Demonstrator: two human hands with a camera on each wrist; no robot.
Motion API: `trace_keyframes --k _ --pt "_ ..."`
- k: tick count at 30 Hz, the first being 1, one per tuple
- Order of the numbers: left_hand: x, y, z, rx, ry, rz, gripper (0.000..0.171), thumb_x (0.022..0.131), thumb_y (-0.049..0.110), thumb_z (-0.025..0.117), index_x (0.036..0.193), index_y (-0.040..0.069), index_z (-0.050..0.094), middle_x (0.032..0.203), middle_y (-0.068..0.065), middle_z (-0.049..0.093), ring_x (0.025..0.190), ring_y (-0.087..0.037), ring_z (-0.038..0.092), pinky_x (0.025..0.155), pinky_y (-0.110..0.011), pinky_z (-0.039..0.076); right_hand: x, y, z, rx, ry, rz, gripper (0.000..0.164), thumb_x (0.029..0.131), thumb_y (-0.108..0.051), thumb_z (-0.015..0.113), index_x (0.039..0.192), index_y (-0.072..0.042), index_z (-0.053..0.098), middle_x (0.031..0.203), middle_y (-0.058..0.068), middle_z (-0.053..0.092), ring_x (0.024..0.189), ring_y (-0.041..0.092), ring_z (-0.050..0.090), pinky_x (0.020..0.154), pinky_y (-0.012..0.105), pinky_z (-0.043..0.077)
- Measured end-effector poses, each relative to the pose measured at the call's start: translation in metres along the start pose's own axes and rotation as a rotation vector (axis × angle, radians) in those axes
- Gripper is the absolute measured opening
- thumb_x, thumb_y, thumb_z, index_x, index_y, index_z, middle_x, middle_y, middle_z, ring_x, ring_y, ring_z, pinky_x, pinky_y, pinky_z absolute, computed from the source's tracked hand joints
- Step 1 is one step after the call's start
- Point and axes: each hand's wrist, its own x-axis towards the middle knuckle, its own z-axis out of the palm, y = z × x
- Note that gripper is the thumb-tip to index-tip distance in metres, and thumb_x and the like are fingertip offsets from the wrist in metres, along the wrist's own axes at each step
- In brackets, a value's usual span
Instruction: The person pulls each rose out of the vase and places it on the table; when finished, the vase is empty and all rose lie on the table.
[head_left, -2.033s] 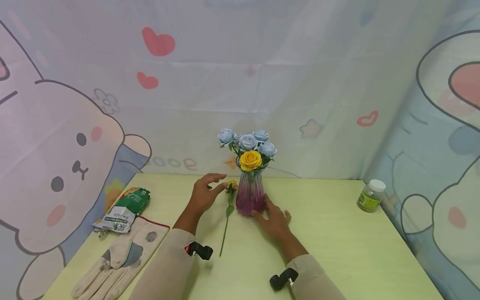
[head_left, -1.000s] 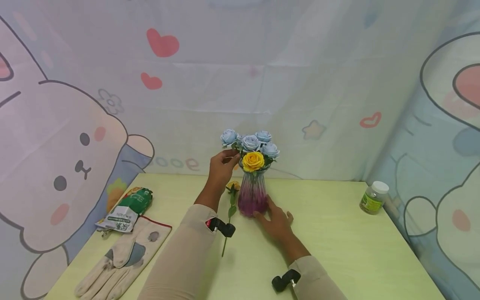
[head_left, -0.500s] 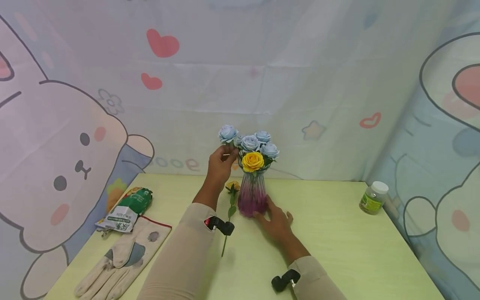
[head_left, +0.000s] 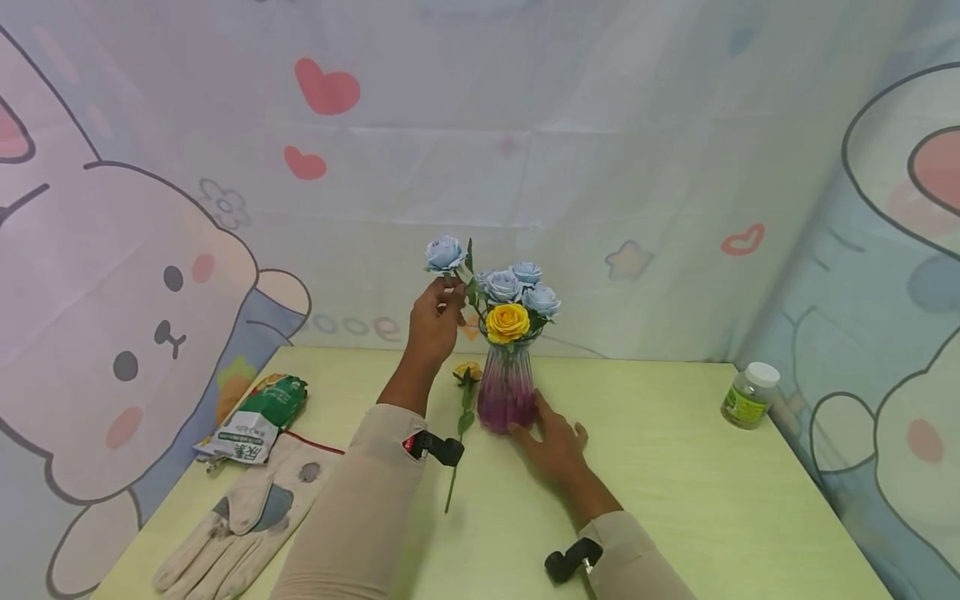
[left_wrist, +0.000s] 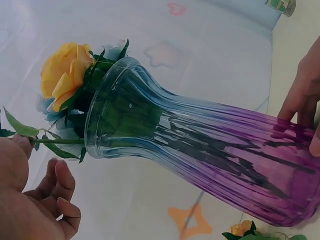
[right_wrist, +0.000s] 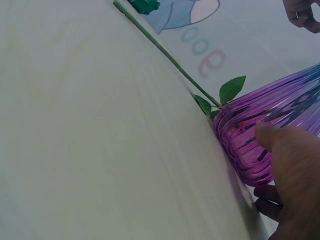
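Note:
My left hand (head_left: pixel 433 325) pinches the stem of a light blue artificial rose (head_left: pixel 445 253), whose bloom stands above and left of the others. In the left wrist view its green stem (left_wrist: pixel 60 141) runs from thumb and finger into the mouth of the glass vase (left_wrist: pixel 165 115). The ribbed vase fades from clear blue to purple at its base. My right hand (head_left: pixel 555 442) grips that base, thumb on one side and fingers on the other. Several blue roses (head_left: pixel 502 286) and a yellow rose (head_left: pixel 507 322) stand in the vase.
Beside the vase another yellow rose (head_left: pixel 468 375) lies on the table (head_left: pixel 645 467), stem toward me. At the left are a green-and-white packet (head_left: pixel 255 419) and a work glove (head_left: pixel 247 517). A small lidded jar (head_left: pixel 750 395) stands at the right edge, and a printed curtain (head_left: pixel 420 150) hangs behind.
My left hand has gone from beside the lying yellow rose up to the vase mouth, taken a blue rose's stem and raised it up and left. My right hand stays at the base.

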Motion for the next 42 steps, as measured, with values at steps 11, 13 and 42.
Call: trace_keyframes --k 11,13,42 --pt "-0.002 0.003 0.003 -0.350 0.033 -0.070 0.034 0.118 0.033 0.051 0.140 0.007 0.055 0.120 -0.030 0.079 0.072 -0.014 0.081 0.073 -0.029 0.068 0.000 -0.002 -0.001 0.010 0.000 -0.002 0.085 0.105 -0.055 0.066 0.172 -0.012 0.035 0.165 0.011 0.056 0.152 0.042 0.055 0.124 0.081 0.014" --pt "-0.004 0.003 0.003 -0.454 0.049 -0.104 0.031 0.116 0.028 0.056 0.137 0.006 0.057 0.121 -0.031 0.078 0.086 -0.014 0.084 0.083 -0.031 0.068 0.000 -0.002 -0.001 0.008 -0.003 -0.001 0.086 0.105 -0.055 0.066 0.172 -0.013 0.035 0.164 0.010 0.056 0.152 0.041 0.055 0.125 0.081 0.014" --pt "-0.014 -0.004 0.012 -0.374 0.181 -0.006 0.024 0.100 0.006 0.079 0.123 0.005 0.082 0.134 -0.014 0.076 0.113 -0.021 0.079 0.111 -0.046 0.058 0.000 0.006 0.003 -0.015 -0.021 -0.010 0.090 0.104 -0.057 0.066 0.174 -0.013 0.030 0.168 0.010 0.052 0.153 0.040 0.053 0.126 0.079 0.012"
